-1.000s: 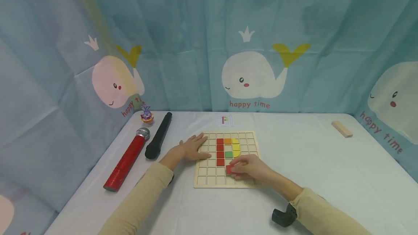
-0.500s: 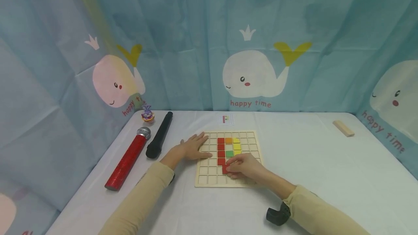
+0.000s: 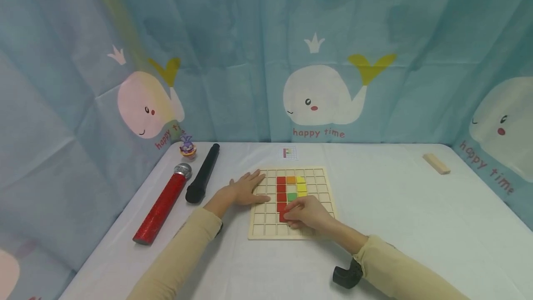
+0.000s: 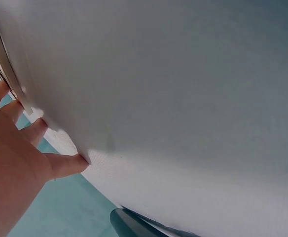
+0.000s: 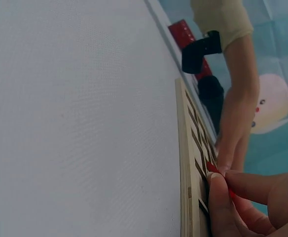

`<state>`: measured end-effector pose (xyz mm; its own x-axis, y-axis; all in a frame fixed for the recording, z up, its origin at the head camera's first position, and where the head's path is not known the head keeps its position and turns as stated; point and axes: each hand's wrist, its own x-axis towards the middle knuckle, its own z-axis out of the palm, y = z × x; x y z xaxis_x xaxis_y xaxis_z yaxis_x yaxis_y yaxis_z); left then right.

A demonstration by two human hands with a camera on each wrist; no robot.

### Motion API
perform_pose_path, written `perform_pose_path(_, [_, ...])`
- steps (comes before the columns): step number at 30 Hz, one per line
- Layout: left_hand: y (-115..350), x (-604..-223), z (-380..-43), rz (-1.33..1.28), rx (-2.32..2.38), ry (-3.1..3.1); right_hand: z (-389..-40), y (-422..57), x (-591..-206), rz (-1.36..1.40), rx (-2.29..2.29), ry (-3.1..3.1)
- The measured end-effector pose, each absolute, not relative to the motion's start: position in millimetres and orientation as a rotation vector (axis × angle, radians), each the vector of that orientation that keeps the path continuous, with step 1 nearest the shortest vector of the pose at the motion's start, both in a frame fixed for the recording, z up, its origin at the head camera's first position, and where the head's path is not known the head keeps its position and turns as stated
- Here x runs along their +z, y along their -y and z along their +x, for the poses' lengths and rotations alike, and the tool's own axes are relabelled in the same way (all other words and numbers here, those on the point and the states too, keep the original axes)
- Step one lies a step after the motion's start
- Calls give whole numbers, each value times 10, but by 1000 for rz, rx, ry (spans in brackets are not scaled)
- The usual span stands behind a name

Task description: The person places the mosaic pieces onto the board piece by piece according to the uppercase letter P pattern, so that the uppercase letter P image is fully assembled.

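A wooden grid board lies on the white table. Set in its cells are a column of red tiles, an orange tile, yellow tiles and a green tile. My right hand pinches a red square tile between thumb and fingers, at the lower end of the red column; the right wrist view shows the red tile at the board's surface. With fingers spread, my left hand rests on the board's left edge. Part of the yellow group is hidden behind my right hand.
Behind the board lies a small printed card with a coloured grid pattern. On the left are a red microphone, a black microphone and a small purple toy. A wooden block lies at the far right.
My right hand has moved left with the red tile, bringing it from right of the red column to the column's lower end. My left hand stays on the board.
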<state>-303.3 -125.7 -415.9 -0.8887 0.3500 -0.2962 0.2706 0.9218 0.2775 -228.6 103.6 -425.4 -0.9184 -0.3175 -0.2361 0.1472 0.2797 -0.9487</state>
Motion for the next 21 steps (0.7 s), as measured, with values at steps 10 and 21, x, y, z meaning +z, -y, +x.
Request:
perform_pose_path(10, [1258, -4156, -3004, 460, 336, -2734, -2247, -988, -4257, -188, -1612, -2274])
perform_pose_path(21, [1259, -4156, -3003, 463, 331, -2739, -2239, -987, -4244, -221, -1601, -2293])
